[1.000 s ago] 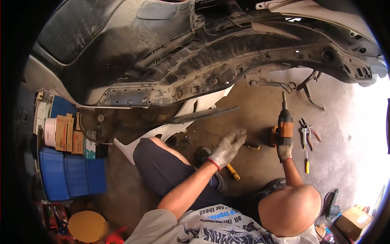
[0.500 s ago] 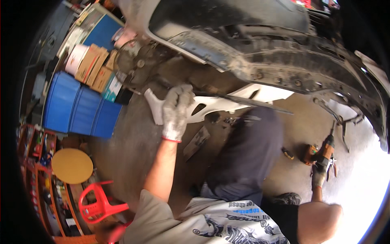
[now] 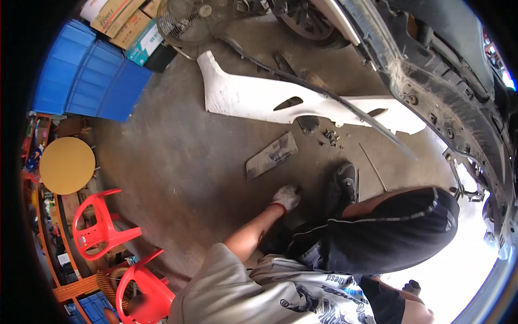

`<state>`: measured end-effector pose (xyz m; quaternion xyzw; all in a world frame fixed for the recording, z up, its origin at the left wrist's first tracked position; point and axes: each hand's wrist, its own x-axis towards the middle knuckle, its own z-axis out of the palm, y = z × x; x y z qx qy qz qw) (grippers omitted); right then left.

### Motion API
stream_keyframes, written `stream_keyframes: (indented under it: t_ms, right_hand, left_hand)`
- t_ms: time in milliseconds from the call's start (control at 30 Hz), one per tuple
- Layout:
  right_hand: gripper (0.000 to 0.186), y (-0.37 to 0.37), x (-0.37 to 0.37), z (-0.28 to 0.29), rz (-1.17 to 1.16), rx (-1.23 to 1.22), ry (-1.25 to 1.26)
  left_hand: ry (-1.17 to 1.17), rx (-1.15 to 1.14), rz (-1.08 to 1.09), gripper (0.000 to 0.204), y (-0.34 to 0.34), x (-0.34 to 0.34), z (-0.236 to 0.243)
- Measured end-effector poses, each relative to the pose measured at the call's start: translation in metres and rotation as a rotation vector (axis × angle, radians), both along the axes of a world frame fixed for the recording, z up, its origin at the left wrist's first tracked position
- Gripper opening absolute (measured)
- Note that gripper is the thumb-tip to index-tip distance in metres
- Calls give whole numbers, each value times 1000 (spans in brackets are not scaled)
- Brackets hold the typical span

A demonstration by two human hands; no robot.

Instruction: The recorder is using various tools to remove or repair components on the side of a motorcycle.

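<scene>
The left hand (image 3: 287, 197) reaches forward near a shoe (image 3: 346, 179), grip impossible to tell; the right hand is hidden

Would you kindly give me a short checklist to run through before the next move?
1. Left hand covered by a soiled, whitish knit glove: ok.
2. Left hand clear of the flat, grey, rectangular piece: ok, a gap shows.
3. Long, white, shaped panel uncovered: not ok, the long, thin, black strip crosses over it in this view.
4. Small, dark, loose parts in a container: not ok, scattered on the brownish-grey floor.
5. Left hand empty: cannot tell.
6. Right hand's grip: cannot tell, not visible.
</scene>
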<state>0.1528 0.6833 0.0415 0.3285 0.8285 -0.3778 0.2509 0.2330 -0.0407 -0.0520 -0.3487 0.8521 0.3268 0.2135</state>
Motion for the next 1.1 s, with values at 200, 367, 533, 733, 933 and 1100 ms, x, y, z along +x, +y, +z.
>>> stream_keyframes:
  t_ms: [200, 367, 533, 733, 933, 1100]
  right_hand:
    - [31, -23, 1, 21, 114, 62, -72]
    - [31, 5, 21, 33, 176, 106, -109]
    - [31, -50, 32, 19, 258, 72, -176]
    - [32, -47, 48, 10, 338, 59, -206]
    - [32, -59, 52, 1, 325, 46, -152]
    - [32, -44, 67, 11, 170, 82, -18]
  left_hand:
    - [-134, 160, -335, 32, 41, -8, -13]
    - [-31, 158, -411, 31, 67, -14, -2]
    - [-148, 144, -523, 28, 77, -5, -6]
    - [12, -17, -281, 24, 66, -28, -21]
    - [320, -233, -266, 24, 23, -35, -18]
    - [-10, -129, -307, 40, 44, -33, 25]
